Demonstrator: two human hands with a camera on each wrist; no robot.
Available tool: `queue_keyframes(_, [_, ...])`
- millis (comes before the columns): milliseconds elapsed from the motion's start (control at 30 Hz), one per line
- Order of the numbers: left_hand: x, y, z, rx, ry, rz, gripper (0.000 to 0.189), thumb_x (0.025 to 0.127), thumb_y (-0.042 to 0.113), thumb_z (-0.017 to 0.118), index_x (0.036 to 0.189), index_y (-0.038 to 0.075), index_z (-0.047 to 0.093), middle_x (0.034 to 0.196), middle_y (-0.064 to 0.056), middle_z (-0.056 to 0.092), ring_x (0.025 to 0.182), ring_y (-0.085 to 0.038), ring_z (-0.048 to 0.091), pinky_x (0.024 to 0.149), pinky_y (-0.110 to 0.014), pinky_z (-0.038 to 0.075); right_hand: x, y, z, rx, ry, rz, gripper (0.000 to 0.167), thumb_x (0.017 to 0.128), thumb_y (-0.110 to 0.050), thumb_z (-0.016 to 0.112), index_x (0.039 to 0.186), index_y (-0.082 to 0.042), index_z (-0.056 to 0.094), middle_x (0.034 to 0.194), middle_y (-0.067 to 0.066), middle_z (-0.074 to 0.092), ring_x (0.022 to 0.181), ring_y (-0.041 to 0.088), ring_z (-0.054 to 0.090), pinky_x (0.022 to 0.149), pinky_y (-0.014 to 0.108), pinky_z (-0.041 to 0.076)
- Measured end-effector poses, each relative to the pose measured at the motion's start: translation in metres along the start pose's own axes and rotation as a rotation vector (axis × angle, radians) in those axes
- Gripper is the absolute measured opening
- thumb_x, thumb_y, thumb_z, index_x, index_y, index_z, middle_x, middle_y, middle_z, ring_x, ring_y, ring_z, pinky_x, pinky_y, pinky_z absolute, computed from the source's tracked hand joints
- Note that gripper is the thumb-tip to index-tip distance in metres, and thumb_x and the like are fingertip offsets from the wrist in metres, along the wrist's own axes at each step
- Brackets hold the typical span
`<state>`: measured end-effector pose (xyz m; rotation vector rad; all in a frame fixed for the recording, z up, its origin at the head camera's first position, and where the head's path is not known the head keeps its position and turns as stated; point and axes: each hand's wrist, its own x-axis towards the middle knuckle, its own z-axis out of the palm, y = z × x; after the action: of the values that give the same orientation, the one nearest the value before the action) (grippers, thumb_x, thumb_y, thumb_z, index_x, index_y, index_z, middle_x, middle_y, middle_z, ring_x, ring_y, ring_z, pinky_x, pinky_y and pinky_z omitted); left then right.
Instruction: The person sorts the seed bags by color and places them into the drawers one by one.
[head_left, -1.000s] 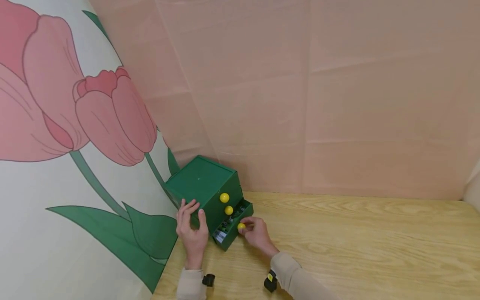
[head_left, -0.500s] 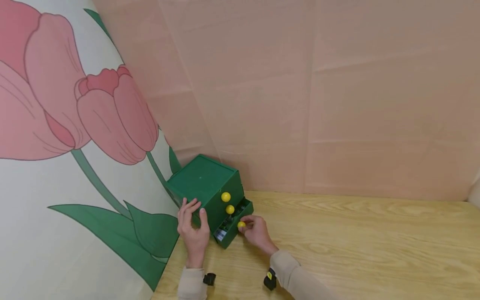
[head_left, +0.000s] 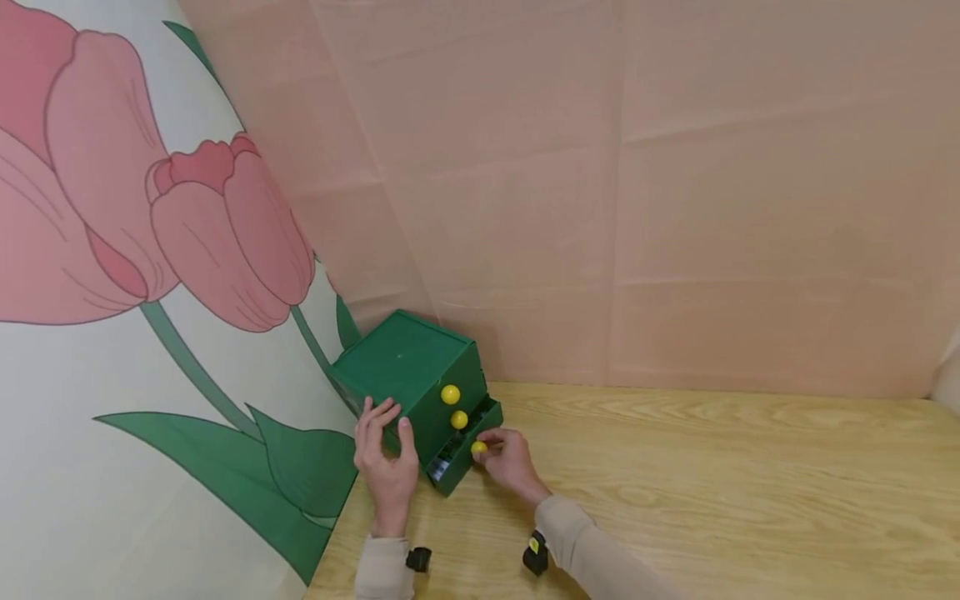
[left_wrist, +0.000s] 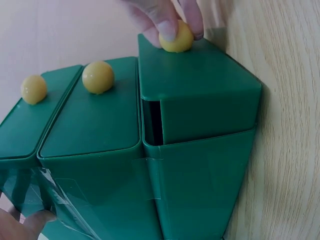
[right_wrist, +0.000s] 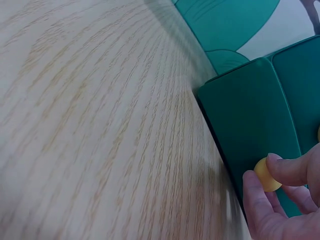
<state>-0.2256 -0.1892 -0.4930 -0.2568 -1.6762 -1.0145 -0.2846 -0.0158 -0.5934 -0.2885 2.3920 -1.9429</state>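
A green drawer cabinet (head_left: 408, 354) has three tiers with round yellow knobs down its front. Its bottom drawer (head_left: 454, 473) sticks out a little, and small dark and white contents show in the gap. My right hand (head_left: 512, 465) pinches that drawer's yellow knob (right_wrist: 266, 176) between thumb and fingers. Steadying the cabinet's near left side is my left hand (head_left: 387, 471), fingers spread at the top edge and thumb extended. In the left wrist view the drawer's side (left_wrist: 207, 117) protrudes past the body, while the upper two drawers (left_wrist: 95, 122) sit flush.
A light wood-grain table (head_left: 712, 492) lies under the cabinet and stretches to the right. The tulip-printed wall (head_left: 225, 350) stands close on the left, and a pinkish cloth wall (head_left: 675, 208) rises behind. Clear tape (left_wrist: 65, 202) runs along the cabinet's side.
The bottom drawer has slid further in, narrowing the gap over its contents. My right hand has moved slightly left with the knob; my left hand has stayed in place.
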Motion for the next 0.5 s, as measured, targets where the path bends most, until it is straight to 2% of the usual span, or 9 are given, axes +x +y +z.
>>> queue_keyframes(200, [0.0003,0.001,-0.0003,-0.003,-0.003,0.005,0.021,0.085,-0.022,0.07,0.104,-0.014,0.073,0.114,-0.035,0.069,0.13,-0.066,0.053,0.112,-0.082,0.035,0.0026,-0.0011,0.0023,-0.027,-0.001,0.004,0.02,0.089,0.009,0.077,0.109,0.006,0.075,0.106,0.02,0.073,0.092,0.022,0.074,0.078,0.032,0.067])
queue_keyframes(367, [0.0003,0.0015,-0.0006,0.005,-0.002,0.0,0.02,0.085,-0.022,0.071,0.104,-0.014,0.073,0.114,-0.034,0.069,0.13,-0.065,0.053,0.116,-0.077,0.036,0.0033,-0.0025,0.0033,-0.03,0.001,0.006,0.02,0.089,0.009,0.078,0.108,0.005,0.076,0.106,0.019,0.073,0.091,0.021,0.073,0.078,0.032,0.067])
queue_keyframes(500, [0.0002,0.0008,-0.0004,0.003,0.005,0.008,0.021,0.084,-0.022,0.071,0.103,-0.014,0.073,0.114,-0.035,0.07,0.13,-0.065,0.054,0.13,-0.052,0.036,0.003,-0.0029,0.004,-0.021,0.006,0.013,0.02,0.089,0.009,0.078,0.108,0.004,0.076,0.105,0.019,0.073,0.09,0.021,0.074,0.077,0.032,0.067])
